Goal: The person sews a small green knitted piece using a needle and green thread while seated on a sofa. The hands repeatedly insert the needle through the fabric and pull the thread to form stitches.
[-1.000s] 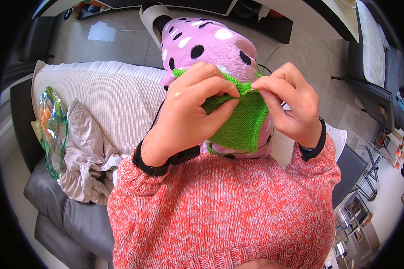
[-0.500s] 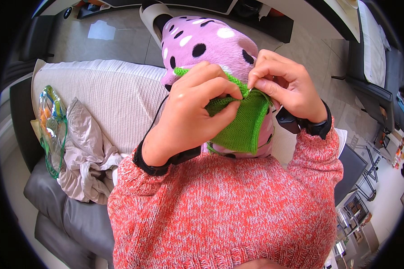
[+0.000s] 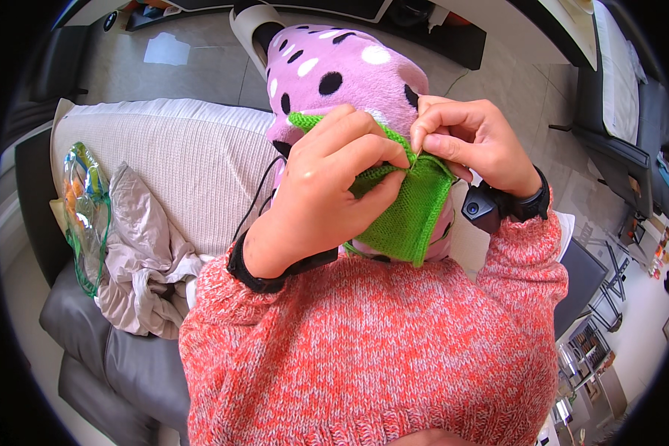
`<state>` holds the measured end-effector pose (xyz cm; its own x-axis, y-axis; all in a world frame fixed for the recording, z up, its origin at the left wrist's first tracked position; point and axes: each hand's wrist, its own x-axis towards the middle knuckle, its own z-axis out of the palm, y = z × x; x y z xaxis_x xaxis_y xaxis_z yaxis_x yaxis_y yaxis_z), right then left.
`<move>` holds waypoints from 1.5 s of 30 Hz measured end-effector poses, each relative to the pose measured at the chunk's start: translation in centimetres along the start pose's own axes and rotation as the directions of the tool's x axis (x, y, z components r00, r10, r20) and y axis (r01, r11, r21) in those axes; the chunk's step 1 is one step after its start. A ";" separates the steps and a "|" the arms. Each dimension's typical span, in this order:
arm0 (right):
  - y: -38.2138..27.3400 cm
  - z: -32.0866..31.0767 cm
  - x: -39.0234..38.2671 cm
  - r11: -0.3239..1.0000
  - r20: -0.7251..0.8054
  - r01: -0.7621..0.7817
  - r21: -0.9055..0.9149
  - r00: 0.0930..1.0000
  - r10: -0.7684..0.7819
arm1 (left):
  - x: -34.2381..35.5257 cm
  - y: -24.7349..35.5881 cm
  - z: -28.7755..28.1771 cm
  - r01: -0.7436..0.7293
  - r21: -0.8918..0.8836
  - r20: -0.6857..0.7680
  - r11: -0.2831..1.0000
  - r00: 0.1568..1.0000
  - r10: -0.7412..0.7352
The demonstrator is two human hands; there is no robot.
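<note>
A bright green knitted piece [image 3: 409, 215] lies over my lap, its rolled edge running up to the left. My left hand [image 3: 323, 182] is closed on its upper edge, thumb and forefinger pinching the fabric. Just to the right, my right hand [image 3: 476, 141] is pinched shut at the same edge. Below its fingertips shows the tip of a thin, pale, needle-like tool [image 3: 415, 157]; most of it is hidden by the fingers. The two hands' fingertips are close together.
Under the knitting is a pink plush blanket [image 3: 349, 67] with black and white spots. To the left, a clear plastic bag [image 3: 85, 215] and a crumpled beige cloth [image 3: 145, 253] lie on the sofa with its ribbed cream cover [image 3: 193, 163]. A thin dark cord hangs by my left wrist.
My left fingertips have shifted slightly right, closer to the right hand. My right wrist has turned a little, and the knitted piece hangs more slanted, its lower corner slightly lower.
</note>
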<state>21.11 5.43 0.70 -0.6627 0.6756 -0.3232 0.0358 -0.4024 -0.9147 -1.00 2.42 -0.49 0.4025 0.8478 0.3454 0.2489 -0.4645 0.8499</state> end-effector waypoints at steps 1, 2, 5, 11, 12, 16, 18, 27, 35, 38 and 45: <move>0.0 0.0 0.0 1.000 -0.010 -0.009 -0.015 1.000 0.009 | 0.0 0.0 0.0 0.000 0.006 0.005 1.000 1.000 0.000; 0.0 0.0 0.0 1.000 -0.014 -0.002 -0.017 1.000 0.002 | 0.0 0.0 0.0 -0.001 0.012 0.010 1.000 1.000 0.001; 0.2 0.2 -0.1 0.999 -0.030 0.027 -0.025 0.999 -0.028 | 0.0 -0.1 -0.2 0.003 0.009 0.036 1.000 0.999 -0.004; 0.5 0.5 -0.3 0.997 -0.063 0.068 -0.048 0.996 -0.071 | 0.0 -0.1 -0.3 0.006 -0.010 0.044 1.000 0.999 -0.006; 0.6 0.5 -0.3 0.997 -0.060 0.072 -0.029 0.996 -0.073 | 0.0 -0.1 -0.3 0.003 -0.019 0.041 1.000 0.999 -0.003; 0.7 0.2 -0.4 0.998 -0.033 -0.012 0.056 0.999 0.014 | 0.0 -0.2 0.1 -0.029 -0.046 0.005 0.999 1.000 0.030; 0.8 0.0 -0.4 0.996 -0.013 -0.034 0.086 0.999 0.036 | 0.0 -0.2 0.3 -0.058 -0.045 -0.018 0.997 0.998 0.058; 0.5 0.0 -0.8 0.990 -0.002 -0.055 0.128 0.998 0.056 | -0.1 -0.5 1.5 -0.175 0.016 -0.139 0.984 0.975 0.176; 1.5 1.9 -1.4 0.945 -0.180 0.238 -0.223 0.943 -0.280 | -0.6 -0.7 1.7 -0.135 0.002 -0.188 0.991 0.973 0.133; 2.2 2.3 -1.4 0.715 -0.135 0.351 -0.605 0.840 -0.526 | -0.6 -0.6 1.4 -0.094 -0.023 -0.166 0.995 0.982 0.089; 3.2 1.9 -1.6 0.606 -0.019 0.436 -0.665 0.801 -0.598 | -0.5 -0.4 0.7 -0.055 -0.130 -0.108 0.990 0.993 0.041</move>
<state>20.84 1.88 -1.27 -0.5378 0.7940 0.2834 0.2305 0.4618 -0.8565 -0.72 2.03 -1.31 0.3150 0.8505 0.4212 0.1092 -0.4733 0.8741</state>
